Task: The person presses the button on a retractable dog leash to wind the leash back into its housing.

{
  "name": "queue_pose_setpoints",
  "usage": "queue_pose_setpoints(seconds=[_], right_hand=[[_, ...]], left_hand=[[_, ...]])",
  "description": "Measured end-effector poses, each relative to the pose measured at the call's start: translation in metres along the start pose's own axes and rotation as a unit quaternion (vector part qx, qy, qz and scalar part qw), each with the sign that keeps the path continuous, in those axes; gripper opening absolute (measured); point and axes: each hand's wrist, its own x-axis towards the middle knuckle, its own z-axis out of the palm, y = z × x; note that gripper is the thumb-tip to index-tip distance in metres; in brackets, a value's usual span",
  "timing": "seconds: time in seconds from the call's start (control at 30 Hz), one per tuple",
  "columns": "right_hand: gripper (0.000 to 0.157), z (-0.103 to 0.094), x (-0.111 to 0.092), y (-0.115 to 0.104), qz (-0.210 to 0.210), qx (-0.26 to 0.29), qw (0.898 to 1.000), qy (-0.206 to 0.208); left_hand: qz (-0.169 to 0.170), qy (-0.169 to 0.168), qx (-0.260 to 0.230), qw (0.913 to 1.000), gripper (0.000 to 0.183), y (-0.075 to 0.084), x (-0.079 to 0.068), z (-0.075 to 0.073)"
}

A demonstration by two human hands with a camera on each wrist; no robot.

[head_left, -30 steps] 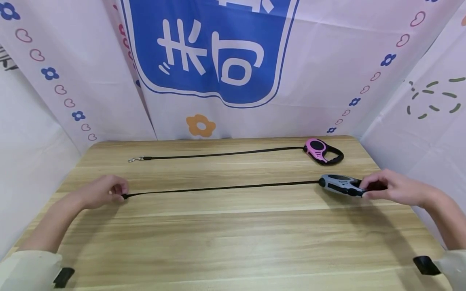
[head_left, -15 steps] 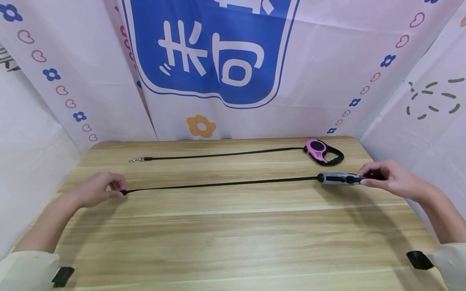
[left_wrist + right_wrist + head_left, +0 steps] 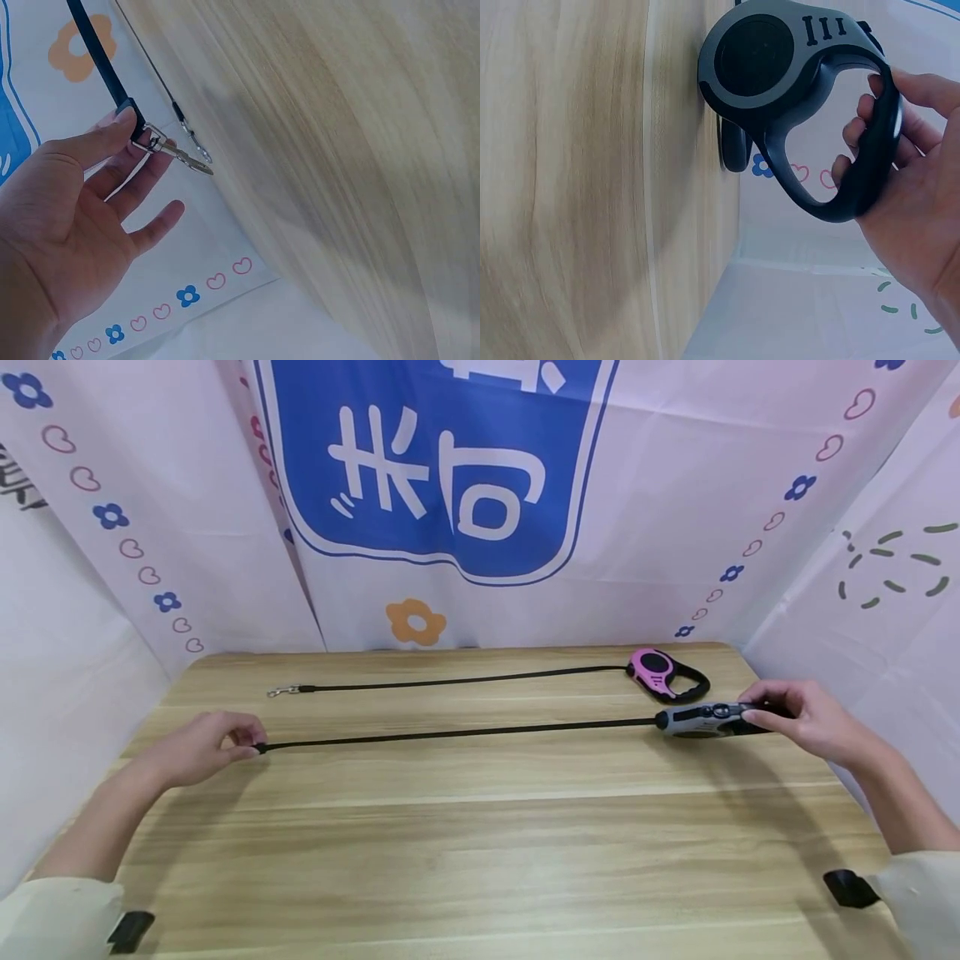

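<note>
My right hand [image 3: 806, 722] grips the black loop handle of a grey retractable leash [image 3: 701, 719], held above the table; its round face and handle fill much of the right wrist view. The leash's black strap [image 3: 465, 733] runs straight across to my left hand [image 3: 213, 747]. There, thumb and fingers pinch the strap's end, beside the metal snap hook [image 3: 171, 151] seen in the left wrist view. Behind lies a pink retractable leash [image 3: 651, 671] at the table's far right, its strap [image 3: 465, 680] drawn out leftward to a silver snap hook [image 3: 283, 691].
The wooden table [image 3: 450, 860] reaches back to a white printed cloth [image 3: 360, 602] with a blue emblem. More white cloth [image 3: 862, 635] hangs along the right side, and another sheet stands at the left.
The right hand has moved a little back and left, rolling the grey leash so its other side faces up. The strap has shifted slightly back, and the left hand has moved slightly back.
</note>
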Motion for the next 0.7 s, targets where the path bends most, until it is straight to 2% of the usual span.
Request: queue_pose_setpoints(seconds=[0.2,0.5,0.7], right_hand=[[0.021,-0.0018,0.0036,0.0006,0.014,0.003,0.999,0.03],[0.024,-0.0049,0.0058,0.0021,0.033,0.019,0.998,0.056],[0.036,-0.0067,0.0054,0.0057,0.043,0.057,0.995,0.071]], left_hand=[[-0.007,0.004,-0.01,0.9999,0.008,0.0007,-0.0013,0.0018],[0.0,0.013,-0.013,0.9998,0.01,-0.0009,0.0002,0.0058],[-0.003,0.011,-0.015,0.9998,0.009,-0.0019,0.0014,0.0067]])
